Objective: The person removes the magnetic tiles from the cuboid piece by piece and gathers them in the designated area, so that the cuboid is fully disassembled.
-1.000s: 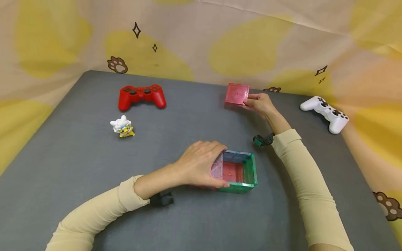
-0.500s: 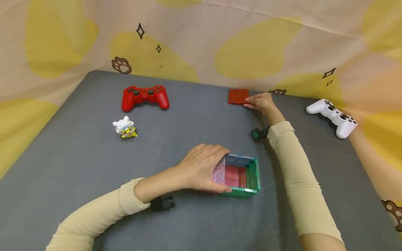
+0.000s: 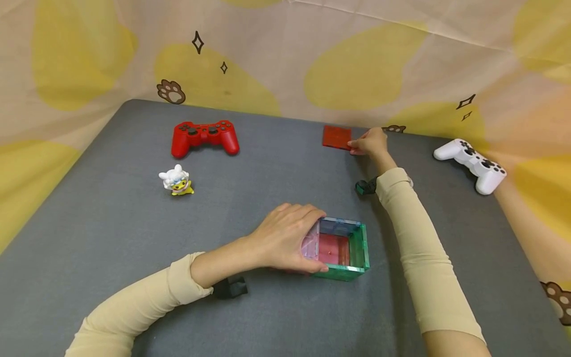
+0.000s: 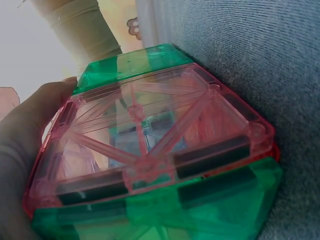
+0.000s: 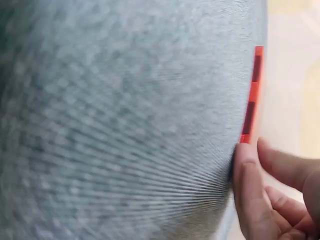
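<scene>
My left hand grips the left end of an open-topped box built of translucent magnetic tiles. Green walls show at its front and right, a bluish one at the back, and the floor inside is pink. In the left wrist view a pink tile with crossing ribs faces the camera between green tiles, my thumb along its edge. Farther back, my right hand pinches the right corner of a red square magnetic tile lying flat on the table. The right wrist view shows that tile edge-on at my fingertips.
A red game controller lies at the back left, with a small white-and-yellow figurine in front of it. At the right edge lies a white game controller. A patterned cloth hangs behind the grey table.
The tile in my right hand has come down from a raised, tilted pose to lie flat, and looks darker red. My left hand keeps its grip on the box.
</scene>
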The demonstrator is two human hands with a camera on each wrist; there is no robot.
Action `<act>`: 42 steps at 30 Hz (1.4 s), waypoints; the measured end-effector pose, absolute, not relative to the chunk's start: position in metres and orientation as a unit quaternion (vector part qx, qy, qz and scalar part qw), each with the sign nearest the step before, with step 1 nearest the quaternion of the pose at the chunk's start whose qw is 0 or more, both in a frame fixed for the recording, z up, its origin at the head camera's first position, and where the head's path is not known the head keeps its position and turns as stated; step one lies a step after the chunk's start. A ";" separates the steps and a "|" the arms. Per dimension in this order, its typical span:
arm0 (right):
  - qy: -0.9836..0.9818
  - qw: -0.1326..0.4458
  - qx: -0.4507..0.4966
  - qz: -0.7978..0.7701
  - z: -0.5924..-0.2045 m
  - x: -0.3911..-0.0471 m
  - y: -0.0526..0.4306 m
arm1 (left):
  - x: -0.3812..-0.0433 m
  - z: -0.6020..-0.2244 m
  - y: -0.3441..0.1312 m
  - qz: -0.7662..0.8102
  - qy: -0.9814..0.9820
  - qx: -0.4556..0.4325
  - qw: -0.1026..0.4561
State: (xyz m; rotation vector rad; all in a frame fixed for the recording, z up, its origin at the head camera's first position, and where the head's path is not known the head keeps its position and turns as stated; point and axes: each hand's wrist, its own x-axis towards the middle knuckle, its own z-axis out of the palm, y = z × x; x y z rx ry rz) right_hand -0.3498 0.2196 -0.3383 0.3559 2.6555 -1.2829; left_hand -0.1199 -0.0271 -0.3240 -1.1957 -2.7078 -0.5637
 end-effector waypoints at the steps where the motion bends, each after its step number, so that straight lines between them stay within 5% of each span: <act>1: 0.894 0.084 0.112 -0.426 -0.337 -0.347 0.221 | -0.120 -0.324 -0.027 -0.186 -0.897 -0.396 0.064; 7: 0.915 0.066 0.006 -0.399 -0.320 -0.308 0.223 | -0.118 -0.324 -0.028 -0.191 -0.899 -0.390 0.056; 15: 0.885 0.079 -0.142 -0.437 -0.305 -0.213 0.227 | -0.120 -0.325 -0.032 -0.193 -0.902 -0.382 0.047; 24: 0.900 0.152 -0.130 -0.387 -0.299 -0.130 0.232 | -0.124 -0.324 -0.033 -0.190 -0.900 -0.388 0.052; 32: 0.915 0.157 -0.116 -0.354 -0.305 -0.105 0.220 | -0.126 -0.322 -0.031 -0.192 -0.898 -0.393 0.051; 42: 0.905 0.140 -0.139 -0.378 -0.312 -0.129 0.208 | -0.155 -0.317 -0.039 -0.196 -0.905 -0.376 0.019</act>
